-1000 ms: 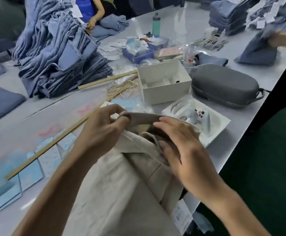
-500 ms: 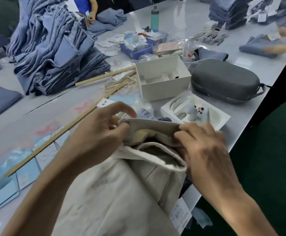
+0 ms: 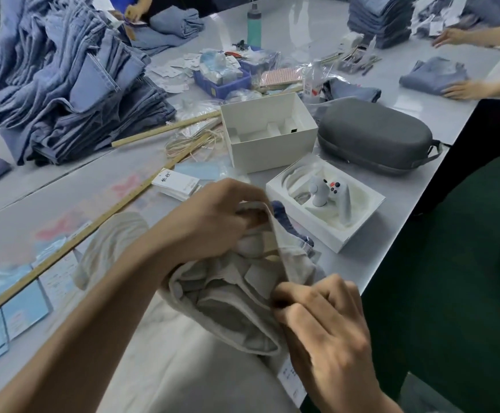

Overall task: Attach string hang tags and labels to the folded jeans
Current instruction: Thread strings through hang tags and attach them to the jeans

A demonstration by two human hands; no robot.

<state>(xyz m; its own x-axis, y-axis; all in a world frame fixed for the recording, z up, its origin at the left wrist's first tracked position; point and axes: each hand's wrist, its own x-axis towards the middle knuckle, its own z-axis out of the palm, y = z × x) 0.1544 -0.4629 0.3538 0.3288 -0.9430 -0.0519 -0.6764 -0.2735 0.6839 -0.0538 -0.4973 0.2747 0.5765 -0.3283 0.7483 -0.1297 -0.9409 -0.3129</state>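
Jeans point(image 3: 219, 296), pale ones, sit bunched between both hands. Left hand point(image 3: 213, 216) grips the waistband's far end, right hand point(image 3: 323, 317) pinches the near edge.

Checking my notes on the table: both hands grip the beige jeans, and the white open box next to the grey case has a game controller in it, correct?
Not quite. The head view shows the open box beside the grey case with no controller inside. The controller sits in the white tray nearer the hands. The left hand and right hand do grip the beige jeans.

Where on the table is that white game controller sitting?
The game controller stands in a shallow white tray near the table's right edge, just in front of the open white box and the grey case.
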